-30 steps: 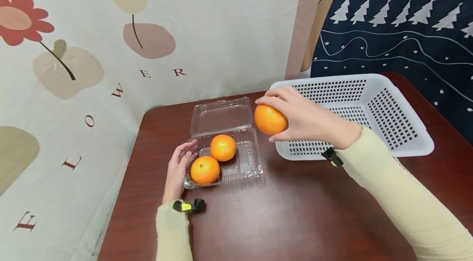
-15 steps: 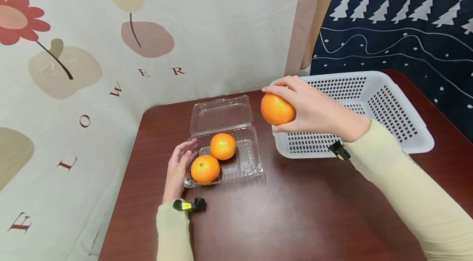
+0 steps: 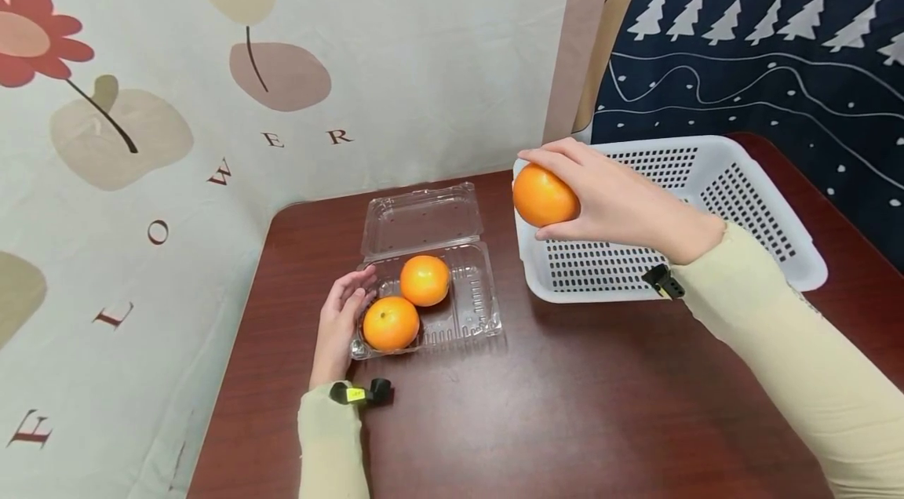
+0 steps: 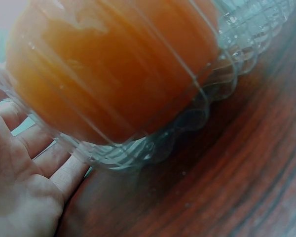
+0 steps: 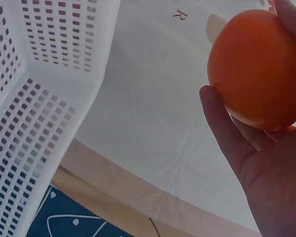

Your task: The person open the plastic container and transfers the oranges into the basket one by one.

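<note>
My right hand [image 3: 600, 189] grips an orange [image 3: 544, 195] above the left end of a white perforated basket [image 3: 533, 264]. The right wrist view shows the fingers and thumb curved round the same orange [image 5: 259, 69]. Two more oranges, a rear one [image 3: 424, 280] and a front one [image 3: 391, 323], sit in the left half of a clear plastic clamshell box [image 3: 473, 295]. Along that box's left side rests my left hand [image 3: 339, 322]. In the left wrist view its fingers [image 4: 49, 153] lie extended against the outside of the clear wall, with an orange [image 4: 113, 74] behind the plastic.
The clamshell's lid [image 3: 424, 220] lies folded back toward the wall. A dark red-brown table [image 3: 565, 405] carries box and basket. Behind it hang a pale flower-print cloth [image 3: 438, 52] and a navy cloth [image 3: 741, 83] with white trees.
My right hand has carried its orange rightward and slightly up, from beside the basket to over its left end. The left hand and the box stay in place.
</note>
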The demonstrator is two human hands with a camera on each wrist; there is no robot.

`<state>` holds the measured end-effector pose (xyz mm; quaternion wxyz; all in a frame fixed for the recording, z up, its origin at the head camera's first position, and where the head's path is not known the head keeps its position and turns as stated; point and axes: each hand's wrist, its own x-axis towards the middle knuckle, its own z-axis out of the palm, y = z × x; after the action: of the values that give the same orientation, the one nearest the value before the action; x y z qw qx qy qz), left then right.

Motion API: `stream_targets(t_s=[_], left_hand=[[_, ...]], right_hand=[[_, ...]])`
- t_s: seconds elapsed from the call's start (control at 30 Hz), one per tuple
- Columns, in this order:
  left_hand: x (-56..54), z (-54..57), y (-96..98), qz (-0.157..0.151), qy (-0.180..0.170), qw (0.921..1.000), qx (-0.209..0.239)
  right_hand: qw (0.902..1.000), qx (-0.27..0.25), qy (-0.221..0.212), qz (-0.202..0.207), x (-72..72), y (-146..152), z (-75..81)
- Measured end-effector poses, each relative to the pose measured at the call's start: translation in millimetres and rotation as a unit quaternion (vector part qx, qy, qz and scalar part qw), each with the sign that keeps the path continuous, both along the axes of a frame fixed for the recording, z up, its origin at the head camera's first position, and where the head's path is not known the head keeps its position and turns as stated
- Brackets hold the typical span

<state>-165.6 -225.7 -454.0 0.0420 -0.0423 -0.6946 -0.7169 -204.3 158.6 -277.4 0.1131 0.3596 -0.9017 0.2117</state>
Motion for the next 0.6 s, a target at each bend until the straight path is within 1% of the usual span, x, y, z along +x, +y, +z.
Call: stream_targets(t_s=[0.1,0.2,0.33,0.43,0.6], left_hand=[[-1.3,-2.6,0.1,0.0,-0.001,1.0,0.0],[-4.2,-8.5,-2.0,0.002,-0.004,1.0,-0.001],[-6.3,-16.3,-6.0,0.005,-0.005,0.9999,-0.007],[-5.7,-17.3,-7.6,0.005,-0.003,0.9999,-0.013],[-6.1,-15.7,-7.7,0.004,-0.001,0.9998,-0.018]], right_hand=[[0.9998,0.004,-0.016,-0.013,-1.8,4.5,1.7],[0.9988,0.009,-0.037,-0.03,-3.7,9.0,2.1],[0.9977,0.009,-0.052,-0.043,-5.6,14.6,-0.1],[0.9968,0.007,-0.061,-0.05,-6.5,19.4,-1.8],[0.9958,0.016,-0.061,-0.066,-10.0,29.4,-2.2]])
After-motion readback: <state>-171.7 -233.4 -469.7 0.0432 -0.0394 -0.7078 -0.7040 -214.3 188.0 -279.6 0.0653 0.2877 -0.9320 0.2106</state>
